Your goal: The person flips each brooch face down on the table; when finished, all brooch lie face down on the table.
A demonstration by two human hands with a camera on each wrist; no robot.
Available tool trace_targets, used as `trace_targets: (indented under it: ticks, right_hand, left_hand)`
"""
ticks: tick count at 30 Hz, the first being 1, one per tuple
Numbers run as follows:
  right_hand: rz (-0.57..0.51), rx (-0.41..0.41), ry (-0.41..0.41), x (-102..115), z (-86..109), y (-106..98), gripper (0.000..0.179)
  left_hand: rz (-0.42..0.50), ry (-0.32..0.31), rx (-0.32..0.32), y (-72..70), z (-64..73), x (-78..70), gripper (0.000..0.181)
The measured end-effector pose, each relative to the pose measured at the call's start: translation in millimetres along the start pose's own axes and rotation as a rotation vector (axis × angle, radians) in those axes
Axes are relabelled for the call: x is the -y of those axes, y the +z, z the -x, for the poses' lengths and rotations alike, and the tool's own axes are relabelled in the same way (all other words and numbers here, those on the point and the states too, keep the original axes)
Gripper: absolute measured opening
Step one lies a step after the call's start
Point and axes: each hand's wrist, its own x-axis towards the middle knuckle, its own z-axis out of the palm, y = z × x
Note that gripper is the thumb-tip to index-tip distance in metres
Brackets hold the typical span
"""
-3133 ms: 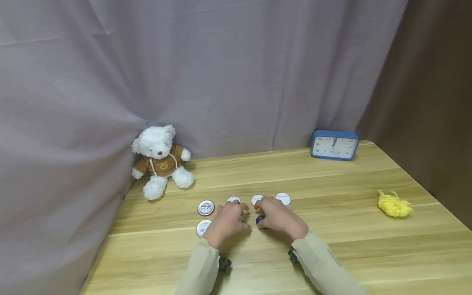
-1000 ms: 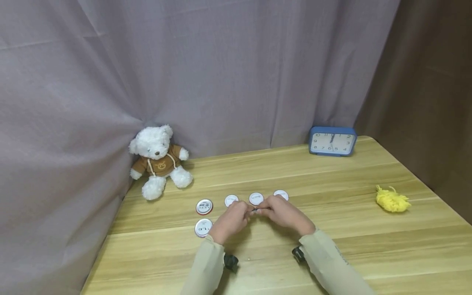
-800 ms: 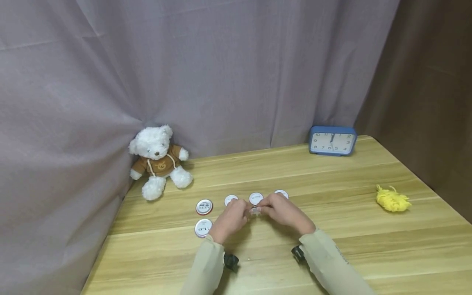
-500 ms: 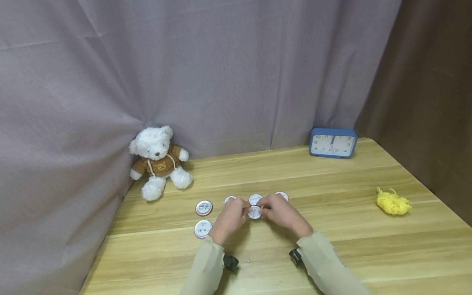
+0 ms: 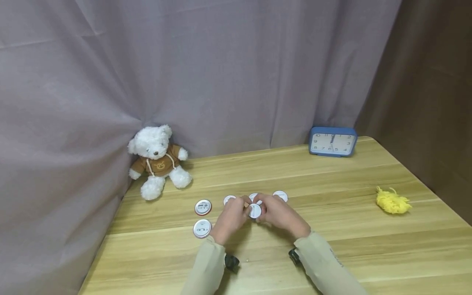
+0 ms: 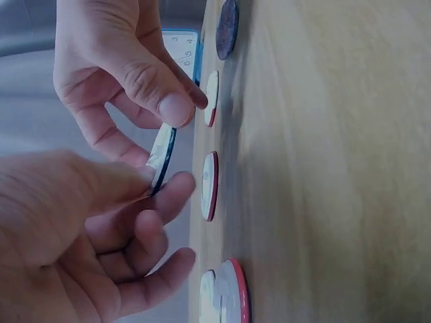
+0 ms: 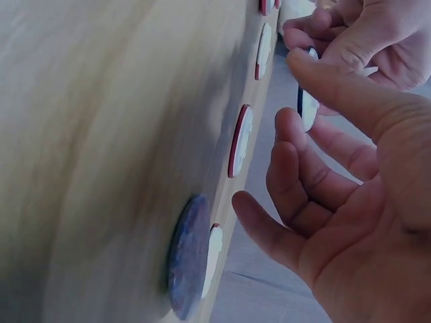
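Observation:
Just above the table, a round pin badge (image 5: 255,211) is held between both hands, its white back facing the head camera. My left hand (image 5: 231,217) pinches one side between thumb and fingers, with the other fingers loosely curled, as the left wrist view shows. My right hand (image 5: 277,214) grips the opposite edge with thumb and fingertips. The badge has a dark rim (image 6: 165,160). Behind the hands lie white-backed badges, one (image 5: 229,199) partly covered by the left hand and another (image 5: 253,197) by the right. A purple-blue badge (image 7: 189,256) lies near my right hand, hidden in the head view.
Two larger badges, one (image 5: 203,207) behind the other (image 5: 202,228), lie left of my left hand. A further badge (image 5: 281,195) is behind my right hand. A white teddy bear (image 5: 158,162), a blue clock (image 5: 332,142) and yellow yarn (image 5: 392,201) stand farther out.
About three seconds ago the hands were apart, a dark blue badge by the right fingers. The hands came together on a badge, which was seen edge-on, then tilted to show its white back.

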Motion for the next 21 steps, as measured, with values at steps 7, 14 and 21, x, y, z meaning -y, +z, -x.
trace_targets:
  ticks: [7,14,21]
  right_hand:
    - [0.085,0.024,0.010,-2.3,0.5,1.0,0.034]
    - [0.198,0.041,0.012,-4.7,-1.6,2.4,0.029]
    - [0.230,0.047,-0.048,-2.9,-1.9,2.9,0.024]
  left_hand:
    - [-0.057,0.011,0.104,0.9,4.4,-0.7,0.024]
    - [-0.178,0.018,0.111,7.2,5.5,-1.2,0.025]
    - [-0.203,0.026,0.121,13.8,4.7,-0.5,0.020]
